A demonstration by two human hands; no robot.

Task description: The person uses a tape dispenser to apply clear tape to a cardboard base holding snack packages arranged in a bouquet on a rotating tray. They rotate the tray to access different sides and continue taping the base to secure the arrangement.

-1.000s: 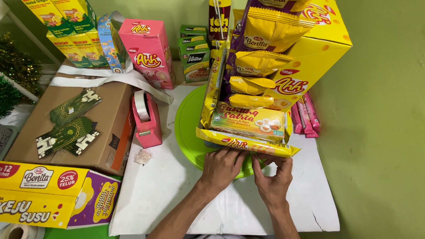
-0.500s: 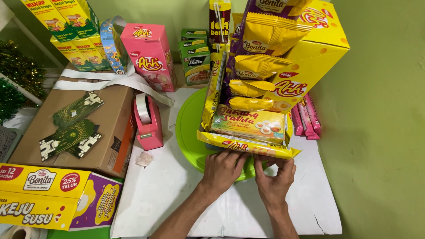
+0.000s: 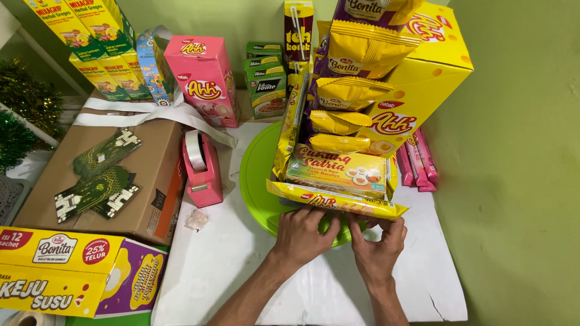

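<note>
Fingers of left hand [image 3: 305, 235] & right hand [image 3: 379, 244] curl onto the near rim of a round green plastic tray [image 3: 257, 181], pinching the long glossy yellow packet [image 3: 338, 202] at its front edge, 12 o'clock from both hands. Stack of crinkly yellow sachets [image 3: 350, 90] & flat biscuit box [image 3: 338, 172] rises behind. Pink tape dispenser [image 3: 202, 166] at 10 o'clock on white worktop [image 3: 223, 265]; brown cardboard box [image 3: 151, 163] beyond.

Both hands press at the near edge of a green round tray [image 3: 257, 181] on the white desk [image 3: 229, 265]: left hand [image 3: 305, 232], right hand [image 3: 379, 241]. Their fingers touch a long yellow snack packet [image 3: 335, 202] fronting stacked yellow packets, with a pink tape dispenser [image 3: 201, 169] just left
</note>
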